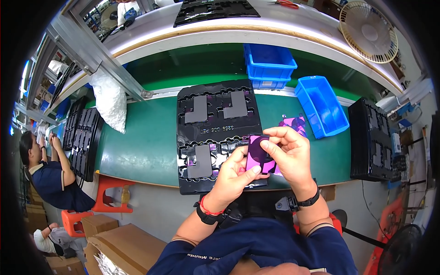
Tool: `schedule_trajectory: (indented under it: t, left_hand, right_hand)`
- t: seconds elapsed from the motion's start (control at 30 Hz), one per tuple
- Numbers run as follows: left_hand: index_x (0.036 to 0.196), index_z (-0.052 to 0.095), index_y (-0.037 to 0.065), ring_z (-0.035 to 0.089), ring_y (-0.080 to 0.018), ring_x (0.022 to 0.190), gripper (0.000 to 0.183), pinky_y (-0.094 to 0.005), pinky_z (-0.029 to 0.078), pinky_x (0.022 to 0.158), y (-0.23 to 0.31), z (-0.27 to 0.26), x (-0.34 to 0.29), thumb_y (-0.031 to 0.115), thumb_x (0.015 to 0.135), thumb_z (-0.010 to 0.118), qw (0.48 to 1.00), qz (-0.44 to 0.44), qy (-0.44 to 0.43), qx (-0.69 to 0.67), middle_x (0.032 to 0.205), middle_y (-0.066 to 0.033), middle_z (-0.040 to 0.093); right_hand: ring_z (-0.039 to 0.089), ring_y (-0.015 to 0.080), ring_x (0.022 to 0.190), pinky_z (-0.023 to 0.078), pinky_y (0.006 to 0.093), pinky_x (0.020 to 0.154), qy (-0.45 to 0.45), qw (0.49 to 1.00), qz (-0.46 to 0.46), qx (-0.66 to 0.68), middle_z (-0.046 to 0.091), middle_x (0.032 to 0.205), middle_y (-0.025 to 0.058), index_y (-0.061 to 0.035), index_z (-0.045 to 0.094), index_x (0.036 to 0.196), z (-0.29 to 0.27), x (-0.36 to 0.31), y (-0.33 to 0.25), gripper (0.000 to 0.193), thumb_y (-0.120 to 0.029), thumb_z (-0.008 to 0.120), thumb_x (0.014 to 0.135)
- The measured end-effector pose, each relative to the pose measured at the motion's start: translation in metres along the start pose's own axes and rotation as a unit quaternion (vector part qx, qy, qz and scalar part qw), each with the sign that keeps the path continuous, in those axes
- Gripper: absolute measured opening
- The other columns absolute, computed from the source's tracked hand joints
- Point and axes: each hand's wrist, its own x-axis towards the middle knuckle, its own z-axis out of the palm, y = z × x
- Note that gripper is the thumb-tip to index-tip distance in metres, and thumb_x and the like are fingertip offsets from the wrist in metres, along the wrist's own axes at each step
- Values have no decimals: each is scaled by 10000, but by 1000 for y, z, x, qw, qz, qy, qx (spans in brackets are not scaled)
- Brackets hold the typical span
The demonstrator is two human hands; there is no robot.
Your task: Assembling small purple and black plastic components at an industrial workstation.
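In front of my chest I hold a flat purple piece with a dark round area (258, 158). My left hand (233, 178) pinches its lower left part between thumb and fingers. My right hand (293, 155) grips its upper right corner, thumb lying on the face. Under and left of my hands lies a black moulded plastic tray (190, 133) with shaped pockets. Three dark grey L-shaped pieces sit in it: one at the near left (200, 166), one at the far left (196, 110) and one at the far right (235, 105). My left hand partly covers the tray's near right pocket.
Loose purple pieces (295, 123) lie beside an open blue bin (323, 107); stacked blue bins (269, 68) stand behind. Black tray stacks rise at the right (370, 142) and left (87, 137) of the green table (142, 156). A white bag (109, 98) hangs near a co-worker (57, 183).
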Motion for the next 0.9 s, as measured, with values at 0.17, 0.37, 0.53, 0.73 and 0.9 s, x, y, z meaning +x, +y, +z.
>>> schedule_trajectory:
  t: [0.17,0.37,0.53,0.73,0.9]
  left_hand:
    - [1228,373,-1,566,-192,1032,327,-365,518,848,-3,-2,0,45,916,458,1000,-10,9,-5,1130,-112,533]
    - [1231,374,-1,570,-175,1019,328,-349,517,849,-4,0,1,43,916,456,1000,-3,24,-1,1126,-102,538]
    - [1239,373,-6,566,-166,1019,347,-340,515,847,-3,-1,0,26,907,466,1000,1,18,-2,1113,-97,546]
    - [1248,372,-19,576,-165,1003,363,-340,514,845,-2,0,0,10,900,472,999,26,5,21,1105,-108,552]
    - [1251,361,-1,573,-208,1026,374,-375,532,832,-5,-3,0,11,895,475,1000,6,10,15,1138,-118,527]
  right_hand:
    - [612,103,770,498,223,697,4,1000,11,23,645,838,84,41,583,1018,2,-1,-4,224,19,631,801]
    - [611,107,779,500,222,695,16,999,35,25,647,851,93,43,583,1042,2,-4,-8,236,15,622,811]
    - [611,104,774,499,219,693,26,999,26,24,651,849,94,45,597,1014,3,-5,-5,210,13,628,809]
    - [615,105,777,498,214,698,39,999,22,26,655,850,96,48,602,1006,3,-5,-5,208,10,636,804]
    - [616,106,784,498,214,701,45,998,22,32,655,859,96,46,602,1008,3,-6,-2,213,8,641,801]
